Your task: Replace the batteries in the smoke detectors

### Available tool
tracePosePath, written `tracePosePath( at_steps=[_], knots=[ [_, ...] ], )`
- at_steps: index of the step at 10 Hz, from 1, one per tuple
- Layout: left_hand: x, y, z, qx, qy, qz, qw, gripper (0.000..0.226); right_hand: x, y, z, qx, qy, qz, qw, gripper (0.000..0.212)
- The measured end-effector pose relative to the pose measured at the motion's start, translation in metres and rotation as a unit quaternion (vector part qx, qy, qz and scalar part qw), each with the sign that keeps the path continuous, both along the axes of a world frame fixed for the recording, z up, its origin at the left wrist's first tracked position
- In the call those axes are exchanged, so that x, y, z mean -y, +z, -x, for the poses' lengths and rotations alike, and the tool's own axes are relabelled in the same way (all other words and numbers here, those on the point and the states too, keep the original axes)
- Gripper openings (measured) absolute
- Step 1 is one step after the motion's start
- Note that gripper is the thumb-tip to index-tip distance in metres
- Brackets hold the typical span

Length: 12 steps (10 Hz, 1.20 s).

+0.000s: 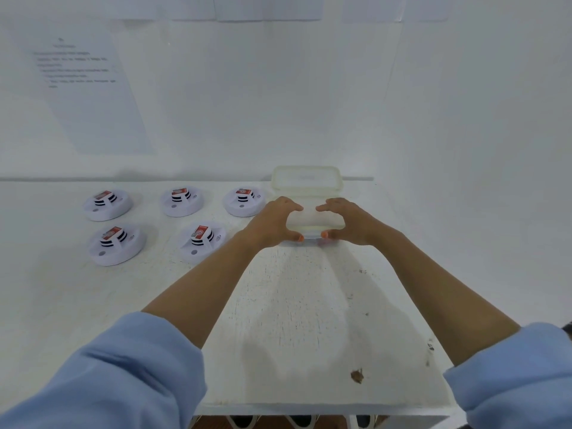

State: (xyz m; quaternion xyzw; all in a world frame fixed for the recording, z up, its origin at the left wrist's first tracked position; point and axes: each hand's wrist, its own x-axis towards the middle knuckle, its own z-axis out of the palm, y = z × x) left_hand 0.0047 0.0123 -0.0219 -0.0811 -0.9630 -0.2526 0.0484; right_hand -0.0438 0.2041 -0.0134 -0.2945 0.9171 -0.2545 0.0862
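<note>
Both hands are on a translucent plastic container (314,222), a shallow rectangular box with rounded corners that sits on the surface (294,305) towards the back right. The left hand (272,222) holds its left end and the right hand (349,222) its right end. In each grip the fingers curve over the far rim and the thumb presses the near wall (the thumbnails are orange). The fingertips of the two hands almost meet over the middle. The matching lid (306,178), cloudy with a raised border, stands tilted against the wall just behind the box.

Five smoke detectors (182,202) lie to the left, three in a back row and two in front. Each is a round, smooth white plastic disc with a raised centre banded in black and white and a red-and-grey rectangular block on top. The nearest one (202,243) is just beside the left wrist, and the rest are well apart from the hands.

The surface is painted white, matt and scuffed with fine dark speckles, and has a brown chip (356,376) near its front edge. Its right edge runs close beside the container. The widest open stretch lies between the box and the near edge, under the forearms. Loose light-blue sleeves (123,366) cover the upper forearms. A printed sheet (93,97) is fixed flat on the wall at the left, its text too blurred to read.
</note>
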Motion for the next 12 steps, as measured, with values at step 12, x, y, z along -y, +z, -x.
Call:
tracePosePath(
  at_steps=[12],
  knots=[
    [-0.005,-0.006,-0.139,-0.15,0.068,-0.156,0.974,0.032,-0.044,0.009,-0.133,-0.001,0.014,0.095,0.995,0.024]
  ],
)
